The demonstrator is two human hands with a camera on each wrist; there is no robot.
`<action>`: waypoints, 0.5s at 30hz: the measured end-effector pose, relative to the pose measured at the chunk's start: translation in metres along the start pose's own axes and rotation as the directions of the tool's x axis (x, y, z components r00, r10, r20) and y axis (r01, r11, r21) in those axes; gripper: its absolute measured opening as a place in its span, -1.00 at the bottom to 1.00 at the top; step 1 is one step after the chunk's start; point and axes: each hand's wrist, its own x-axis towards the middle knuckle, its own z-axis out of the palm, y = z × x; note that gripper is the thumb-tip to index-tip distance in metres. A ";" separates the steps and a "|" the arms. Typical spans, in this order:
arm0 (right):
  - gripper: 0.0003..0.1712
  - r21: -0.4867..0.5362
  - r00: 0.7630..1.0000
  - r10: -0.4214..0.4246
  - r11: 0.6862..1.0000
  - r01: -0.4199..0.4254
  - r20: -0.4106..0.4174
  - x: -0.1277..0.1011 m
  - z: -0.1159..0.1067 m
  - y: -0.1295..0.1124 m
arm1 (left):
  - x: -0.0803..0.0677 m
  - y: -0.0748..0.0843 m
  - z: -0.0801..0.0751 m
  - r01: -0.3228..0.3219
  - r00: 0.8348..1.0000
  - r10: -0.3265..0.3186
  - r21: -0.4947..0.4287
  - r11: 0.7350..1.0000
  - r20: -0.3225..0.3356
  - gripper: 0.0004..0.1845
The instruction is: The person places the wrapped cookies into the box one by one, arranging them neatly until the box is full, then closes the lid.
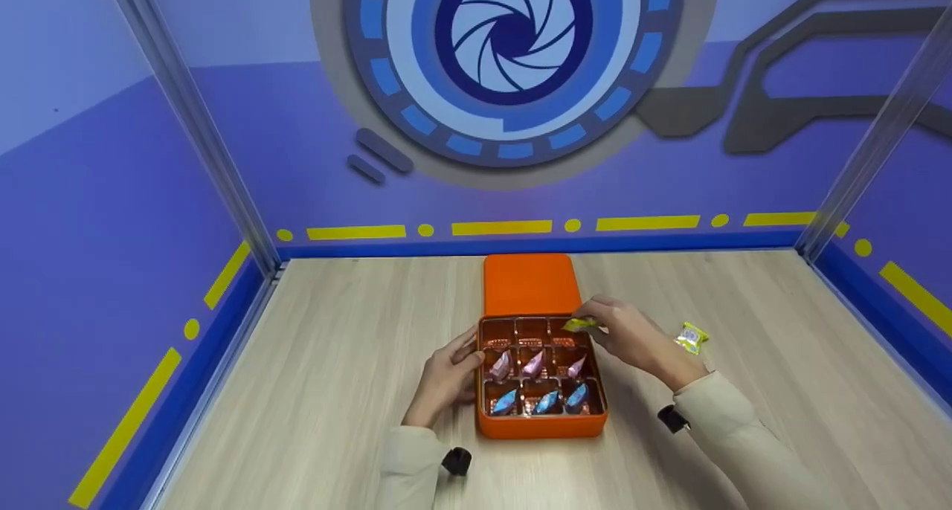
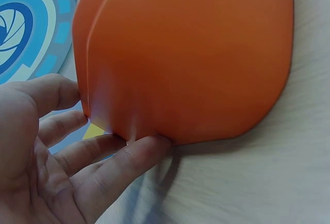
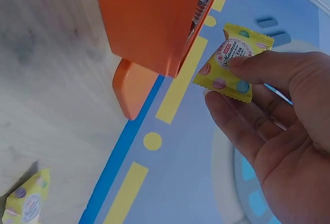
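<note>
An orange box point(image 1: 541, 427) holds a compartmented plastic tray point(image 1: 529, 333). Pink-wrapped candies point(image 1: 533, 364) stand in the tray's middle row, blue-wrapped candies point(image 1: 547, 402) in the row nearest me. My left hand point(image 1: 444, 372) holds the box at its left side, thumb at the rim; in the left wrist view its fingers point(image 2: 139, 154) touch the box's edge. My right hand point(image 1: 628, 333) pinches a yellow wrapped candy point(image 3: 230, 64) between thumb and fingers, over the far right compartment. The wrapper carries printed lettering and coloured round pictures.
Another yellow wrapped candy point(image 1: 692, 337) lies on the wooden table point(image 1: 357, 331), right of the box near my right forearm. An orange lid point(image 1: 531, 283) lies just behind the box. Printed blue-purple panels point(image 1: 416, 205) stand at the back and both sides.
</note>
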 end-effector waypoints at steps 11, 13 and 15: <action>-0.67 0.014 0.999 0.010 1.000 -0.011 0.037 0.015 0.007 -0.007 | 0.000 0.000 0.000 -0.018 1.000 0.018 0.007 1.000 0.012 -0.42; -0.68 0.006 0.999 -0.003 1.000 0.003 0.035 0.018 0.008 -0.008 | 0.000 0.001 0.000 -0.019 1.000 0.019 0.007 1.000 0.012 -0.42; -0.69 0.003 0.999 -0.024 1.000 0.024 0.028 0.021 0.009 -0.009 | 0.000 0.000 0.000 -0.019 1.000 0.019 0.000 1.000 0.016 -0.42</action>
